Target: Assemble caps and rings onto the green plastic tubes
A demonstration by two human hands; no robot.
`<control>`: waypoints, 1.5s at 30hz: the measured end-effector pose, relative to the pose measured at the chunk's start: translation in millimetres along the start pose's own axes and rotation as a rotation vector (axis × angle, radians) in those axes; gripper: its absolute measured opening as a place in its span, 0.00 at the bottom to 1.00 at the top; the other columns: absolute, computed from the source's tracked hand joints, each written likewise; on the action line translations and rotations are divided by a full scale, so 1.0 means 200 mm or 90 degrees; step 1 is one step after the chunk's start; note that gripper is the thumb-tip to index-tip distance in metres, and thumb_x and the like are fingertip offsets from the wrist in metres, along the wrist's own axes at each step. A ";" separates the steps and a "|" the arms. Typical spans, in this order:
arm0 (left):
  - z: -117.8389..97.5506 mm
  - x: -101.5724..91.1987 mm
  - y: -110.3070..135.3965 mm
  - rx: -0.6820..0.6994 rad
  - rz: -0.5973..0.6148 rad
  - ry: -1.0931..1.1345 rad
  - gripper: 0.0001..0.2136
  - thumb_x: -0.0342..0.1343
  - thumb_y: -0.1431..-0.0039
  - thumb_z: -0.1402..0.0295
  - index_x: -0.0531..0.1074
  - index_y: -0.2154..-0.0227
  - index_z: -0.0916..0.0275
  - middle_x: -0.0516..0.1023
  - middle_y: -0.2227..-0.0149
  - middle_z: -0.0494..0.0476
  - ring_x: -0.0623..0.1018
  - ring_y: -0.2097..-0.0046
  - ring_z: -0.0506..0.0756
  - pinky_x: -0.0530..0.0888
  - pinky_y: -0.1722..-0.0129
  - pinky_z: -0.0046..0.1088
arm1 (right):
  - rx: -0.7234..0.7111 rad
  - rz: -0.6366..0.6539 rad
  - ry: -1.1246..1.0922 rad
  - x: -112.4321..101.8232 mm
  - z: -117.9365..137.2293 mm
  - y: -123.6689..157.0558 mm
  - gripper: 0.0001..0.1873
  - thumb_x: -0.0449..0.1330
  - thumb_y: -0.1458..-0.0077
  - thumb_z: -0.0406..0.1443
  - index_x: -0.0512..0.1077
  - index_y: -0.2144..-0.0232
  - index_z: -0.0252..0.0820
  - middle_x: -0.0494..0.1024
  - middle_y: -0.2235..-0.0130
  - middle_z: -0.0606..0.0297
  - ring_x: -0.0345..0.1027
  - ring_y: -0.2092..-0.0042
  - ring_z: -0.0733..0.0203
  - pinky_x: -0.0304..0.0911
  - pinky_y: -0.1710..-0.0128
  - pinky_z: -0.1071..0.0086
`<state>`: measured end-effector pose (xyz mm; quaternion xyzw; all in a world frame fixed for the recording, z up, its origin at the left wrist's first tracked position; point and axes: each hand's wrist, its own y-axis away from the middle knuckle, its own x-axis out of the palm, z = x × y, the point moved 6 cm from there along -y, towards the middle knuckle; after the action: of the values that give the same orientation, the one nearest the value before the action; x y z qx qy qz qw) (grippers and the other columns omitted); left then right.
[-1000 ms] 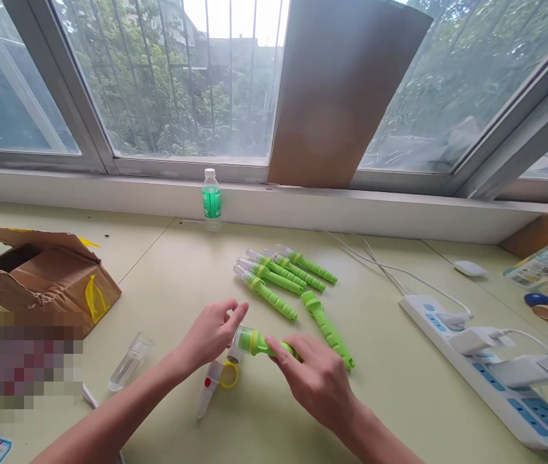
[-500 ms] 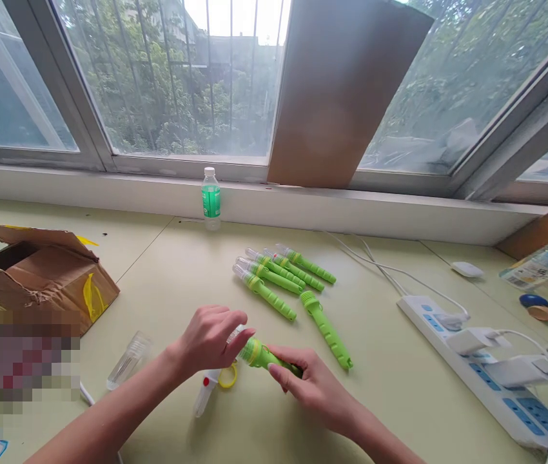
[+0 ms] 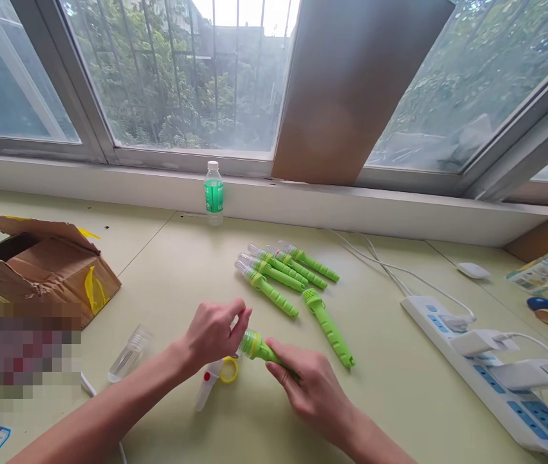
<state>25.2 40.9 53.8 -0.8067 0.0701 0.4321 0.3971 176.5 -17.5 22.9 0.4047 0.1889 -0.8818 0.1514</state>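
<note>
My right hand [image 3: 310, 385] is wrapped round the ribbed handle of a green tool [image 3: 260, 349] held just above the table. My left hand [image 3: 215, 332] pinches the clear cap at that tool's head end. Beneath the hands lie a yellow ring [image 3: 228, 370] and a white part with a red dot [image 3: 207, 383]. Behind them several finished green tools with clear caps [image 3: 274, 276] lie side by side, and one uncapped green handle [image 3: 328, 327] lies to the right.
An open cardboard box [image 3: 37, 264] stands at the left, a clear cap [image 3: 130, 354] near it. A water bottle [image 3: 213, 193] stands by the window ledge. A white power strip [image 3: 487, 370] with plugs and cables runs along the right.
My left hand has closed onto the cap end of the green tool, and my right hand has gripped the handle more firmly. The camera has tilted slightly.
</note>
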 end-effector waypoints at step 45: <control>-0.03 -0.06 0.01 0.170 -0.143 -0.112 0.07 0.49 0.40 0.71 0.62 0.59 0.64 0.76 0.69 0.57 0.77 0.69 0.54 0.70 0.71 0.27 | 0.123 -0.022 -0.225 -0.05 -0.09 -0.03 0.19 0.57 0.43 0.38 0.73 0.50 0.41 0.79 0.58 0.57 0.71 0.57 0.52 0.67 0.57 0.62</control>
<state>20.3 32.9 62.9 -0.7087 0.0013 0.4408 0.5508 192.2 -2.0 20.9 0.2529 0.0806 -0.9556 0.1278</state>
